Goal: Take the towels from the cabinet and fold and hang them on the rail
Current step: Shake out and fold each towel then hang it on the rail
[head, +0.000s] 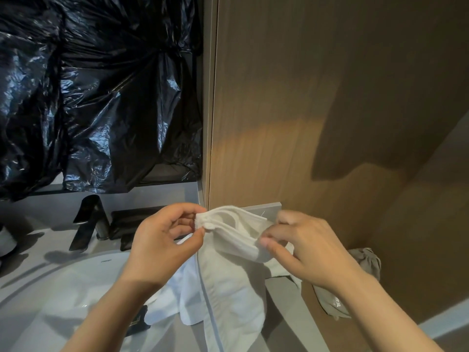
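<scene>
Item: white towel, hanging above the basin. Your left hand and right hand each pinch its top edge, apart, likely aligning corners for folding.

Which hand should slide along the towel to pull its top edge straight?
Probably the right hand: the left hand pinches the bunched end of the towel, while the right one holds farther along the edge.

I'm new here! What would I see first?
In the middle, the left hand and right hand each pinch the top of a white towel that hangs down. Shiny, crumpled black plastic fills the upper left, beside a brown wooden panel on the right.
</scene>
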A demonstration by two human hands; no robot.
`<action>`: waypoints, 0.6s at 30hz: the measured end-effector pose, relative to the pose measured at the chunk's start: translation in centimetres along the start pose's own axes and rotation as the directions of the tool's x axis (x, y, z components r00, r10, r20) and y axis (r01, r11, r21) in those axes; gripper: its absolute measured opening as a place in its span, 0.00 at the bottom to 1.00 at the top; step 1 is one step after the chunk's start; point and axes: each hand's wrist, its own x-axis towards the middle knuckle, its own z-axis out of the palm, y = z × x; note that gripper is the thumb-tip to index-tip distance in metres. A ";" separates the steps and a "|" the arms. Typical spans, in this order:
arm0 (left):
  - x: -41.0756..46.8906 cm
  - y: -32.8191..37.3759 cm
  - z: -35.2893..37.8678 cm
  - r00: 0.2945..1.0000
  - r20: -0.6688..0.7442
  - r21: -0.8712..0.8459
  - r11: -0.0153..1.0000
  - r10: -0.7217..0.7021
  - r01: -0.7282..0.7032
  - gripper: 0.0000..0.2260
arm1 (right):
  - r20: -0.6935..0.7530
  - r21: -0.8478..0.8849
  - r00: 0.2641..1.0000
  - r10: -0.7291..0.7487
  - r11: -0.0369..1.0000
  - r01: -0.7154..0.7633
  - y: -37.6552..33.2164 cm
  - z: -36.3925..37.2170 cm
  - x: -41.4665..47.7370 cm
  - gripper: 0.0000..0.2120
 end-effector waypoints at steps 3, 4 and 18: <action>0.0 0.2 0.1 1.000 0.000 0.000 1.000 0.000 0.000 0.19 | 0.037 0.087 0.999 0.024 0.996 -0.027 1.0 -0.5 0.7 0.17; 0.0 0.2 0.1 1.000 -0.001 0.004 1.000 0.000 0.000 0.19 | 0.057 0.120 0.998 0.031 0.992 -0.037 1.4 -0.6 0.9 0.14; -0.1 0.4 0.0 1.000 0.005 0.012 1.000 0.006 -0.007 0.19 | 0.184 0.164 0.969 0.163 0.967 -0.194 2.7 -0.2 3.3 0.03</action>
